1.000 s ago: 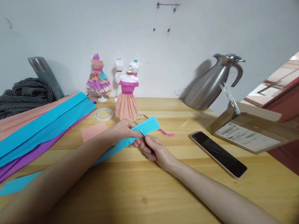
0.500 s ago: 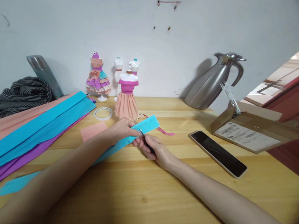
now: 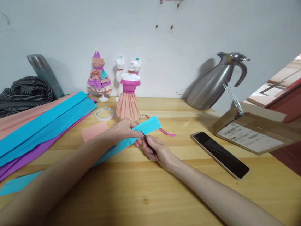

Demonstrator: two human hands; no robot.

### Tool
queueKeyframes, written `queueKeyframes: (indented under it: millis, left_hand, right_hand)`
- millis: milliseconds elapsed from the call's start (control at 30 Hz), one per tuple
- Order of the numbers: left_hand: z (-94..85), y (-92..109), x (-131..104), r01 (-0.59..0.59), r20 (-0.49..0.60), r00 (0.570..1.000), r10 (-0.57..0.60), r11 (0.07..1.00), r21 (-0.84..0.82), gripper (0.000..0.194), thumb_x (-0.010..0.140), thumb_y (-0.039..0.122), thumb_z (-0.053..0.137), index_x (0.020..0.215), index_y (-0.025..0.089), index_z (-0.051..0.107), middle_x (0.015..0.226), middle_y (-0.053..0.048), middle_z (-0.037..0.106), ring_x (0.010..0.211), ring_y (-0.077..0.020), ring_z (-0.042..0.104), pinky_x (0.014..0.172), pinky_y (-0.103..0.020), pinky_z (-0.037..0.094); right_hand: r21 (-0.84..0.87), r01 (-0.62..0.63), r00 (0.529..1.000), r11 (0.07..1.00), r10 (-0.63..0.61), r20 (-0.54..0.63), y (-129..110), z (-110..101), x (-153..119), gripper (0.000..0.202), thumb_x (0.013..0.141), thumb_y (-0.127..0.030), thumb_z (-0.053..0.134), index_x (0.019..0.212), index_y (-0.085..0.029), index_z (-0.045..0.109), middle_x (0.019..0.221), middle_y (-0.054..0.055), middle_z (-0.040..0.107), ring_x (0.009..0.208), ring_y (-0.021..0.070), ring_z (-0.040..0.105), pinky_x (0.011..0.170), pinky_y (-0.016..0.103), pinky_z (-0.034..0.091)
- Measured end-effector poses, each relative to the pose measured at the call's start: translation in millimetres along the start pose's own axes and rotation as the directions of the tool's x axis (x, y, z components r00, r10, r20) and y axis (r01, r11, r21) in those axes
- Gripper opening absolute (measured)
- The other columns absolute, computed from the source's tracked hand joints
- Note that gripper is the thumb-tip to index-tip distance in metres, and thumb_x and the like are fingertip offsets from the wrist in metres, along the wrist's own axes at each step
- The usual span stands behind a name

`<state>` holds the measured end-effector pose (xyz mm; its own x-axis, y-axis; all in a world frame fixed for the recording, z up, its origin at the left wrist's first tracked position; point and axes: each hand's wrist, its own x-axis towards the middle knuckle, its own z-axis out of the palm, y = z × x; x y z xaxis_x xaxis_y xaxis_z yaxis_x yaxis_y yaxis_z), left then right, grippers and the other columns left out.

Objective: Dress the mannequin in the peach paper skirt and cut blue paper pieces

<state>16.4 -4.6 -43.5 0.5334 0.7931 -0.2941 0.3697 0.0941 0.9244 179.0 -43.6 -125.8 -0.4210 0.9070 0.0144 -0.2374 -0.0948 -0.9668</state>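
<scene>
My left hand (image 3: 124, 131) is closed on a long blue crepe paper strip (image 3: 149, 125), pinching it between thumb and fingers. One end of the strip points to the upper right; the rest runs down behind my left forearm. In my right hand (image 3: 156, 148) are small dark-handled scissors (image 3: 145, 136), mostly covered by the fingers. Their blades lie against the strip's lower edge, close to my left thumb. Just beyond my hands stands a small white dress form (image 3: 129, 100) in a magenta top and pleated peach skirt. A flat peach paper piece (image 3: 91, 130) lies beside my left wrist.
Folded blue, peach and purple crepe paper (image 3: 45, 126) covers the table's left. A tape roll (image 3: 104, 114) and other dress forms (image 3: 99, 74) stand behind. On the right are a phone (image 3: 219, 154), an opened cardboard box (image 3: 250, 131) and a steel jug (image 3: 213, 85).
Hands, scissors and blue strip hold almost the same position. The whole view has shifted very slightly.
</scene>
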Motion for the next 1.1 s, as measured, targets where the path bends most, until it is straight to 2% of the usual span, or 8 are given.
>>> queueKeyframes:
  millis: [500,833,1100]
  left_hand:
    - [-0.3,-1.1,1.3,0.051,0.014,0.999,-0.050,0.996,-0.074,0.011,0.064,0.021,0.066,0.060,0.012,0.068,0.057,-0.003,0.068,0.055,-0.0136,0.064,0.060,-0.024,0.052]
    - [-3.1,-11.1,8.1,0.024,0.060,0.998,-0.016,0.992,-0.128,0.015,0.062,0.027,0.070,0.062,0.012,0.068,0.061,-0.004,0.070,0.056,-0.0144,0.064,0.059,-0.025,0.051]
    - [-3.4,-8.0,4.4,0.048,0.064,0.997,-0.040,0.991,-0.128,0.017,0.062,0.028,0.071,0.062,0.011,0.068,0.059,-0.004,0.069,0.054,-0.0130,0.063,0.055,-0.023,0.048]
  right_hand:
    - [0.001,0.016,1.000,1.000,-0.016,-0.015,-0.8,1.1,-0.5,0.045,0.080,-0.058,0.053,0.060,-0.020,0.041,0.046,-0.010,0.023,0.039,0.0054,0.014,0.037,0.021,0.008]
    - [0.016,0.020,1.000,1.000,-0.020,-0.014,-0.7,1.6,-1.5,0.043,0.081,-0.056,0.053,0.061,-0.019,0.041,0.047,-0.009,0.023,0.039,0.0054,0.015,0.037,0.021,0.008]
    - [0.019,0.036,0.999,0.999,-0.036,-0.020,0.0,1.5,-0.6,0.046,0.080,-0.057,0.055,0.058,-0.020,0.040,0.045,-0.009,0.024,0.038,0.0052,0.015,0.036,0.021,0.009]
